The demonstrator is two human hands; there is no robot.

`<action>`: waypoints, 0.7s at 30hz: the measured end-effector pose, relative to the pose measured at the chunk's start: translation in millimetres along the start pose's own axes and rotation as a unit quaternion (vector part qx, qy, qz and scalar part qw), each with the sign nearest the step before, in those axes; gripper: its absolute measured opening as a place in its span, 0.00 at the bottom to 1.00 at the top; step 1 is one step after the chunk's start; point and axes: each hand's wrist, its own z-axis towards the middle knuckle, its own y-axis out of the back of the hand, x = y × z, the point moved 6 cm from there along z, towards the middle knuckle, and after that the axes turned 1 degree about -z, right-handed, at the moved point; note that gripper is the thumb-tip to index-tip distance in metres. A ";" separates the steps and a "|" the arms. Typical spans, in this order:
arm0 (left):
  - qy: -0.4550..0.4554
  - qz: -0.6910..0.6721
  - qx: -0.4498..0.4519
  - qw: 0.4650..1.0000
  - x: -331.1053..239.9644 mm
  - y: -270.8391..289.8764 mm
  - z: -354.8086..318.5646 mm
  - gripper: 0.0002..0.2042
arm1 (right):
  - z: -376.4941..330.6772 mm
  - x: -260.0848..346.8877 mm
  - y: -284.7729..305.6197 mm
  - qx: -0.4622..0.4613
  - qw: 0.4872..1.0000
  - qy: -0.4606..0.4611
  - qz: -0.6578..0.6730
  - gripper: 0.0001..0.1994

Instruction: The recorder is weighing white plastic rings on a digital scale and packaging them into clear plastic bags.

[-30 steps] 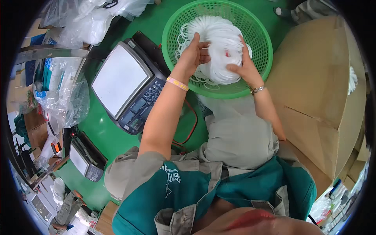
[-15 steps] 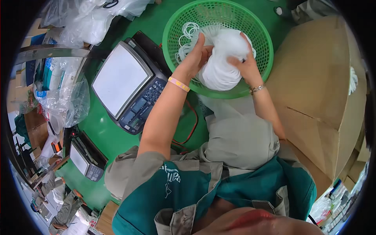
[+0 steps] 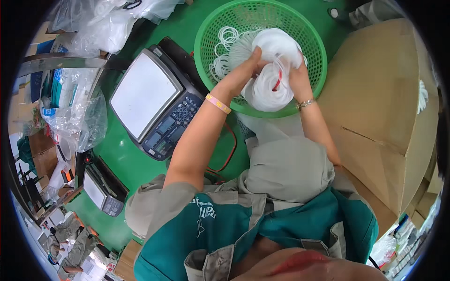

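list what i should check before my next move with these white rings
1. Left hand on the white rings: ok, it grips them from the left.
2. Right hand on them: ok, against their right side; how firmly its fingers close, cannot tell.
3. Rings over the green basket: ok, the held ones are within its rim as seen from above.
4. All rings gathered: not ok, loose ones lie spread at the basket's left side.
5. Red piece among the rings: cannot tell what it is.
6. Nearer scale's display readable: cannot tell, too small.
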 end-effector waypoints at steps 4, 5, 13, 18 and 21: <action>-0.168 0.025 -0.033 0.985 -5.4 1.2 -15.6 0.30 | 6.9 -9.7 -8.0 0.003 0.915 -0.212 0.343 0.20; -0.148 0.048 -0.064 0.986 -4.4 1.4 -14.5 0.28 | 6.5 -6.4 -10.4 0.041 0.898 -0.206 0.387 0.21; -0.028 -0.193 -0.235 0.952 0.7 37.0 4.3 0.21 | -31.4 17.7 -24.8 0.175 0.967 0.069 -0.171 0.56; -0.043 -0.162 -0.130 0.977 -2.4 30.5 2.7 0.28 | -6.7 -34.0 -0.6 0.023 0.944 -0.272 0.185 0.24; -0.056 -0.200 -0.098 0.973 -0.9 28.1 -7.0 0.21 | -6.6 -15.8 -16.4 0.191 0.898 -0.171 0.357 0.35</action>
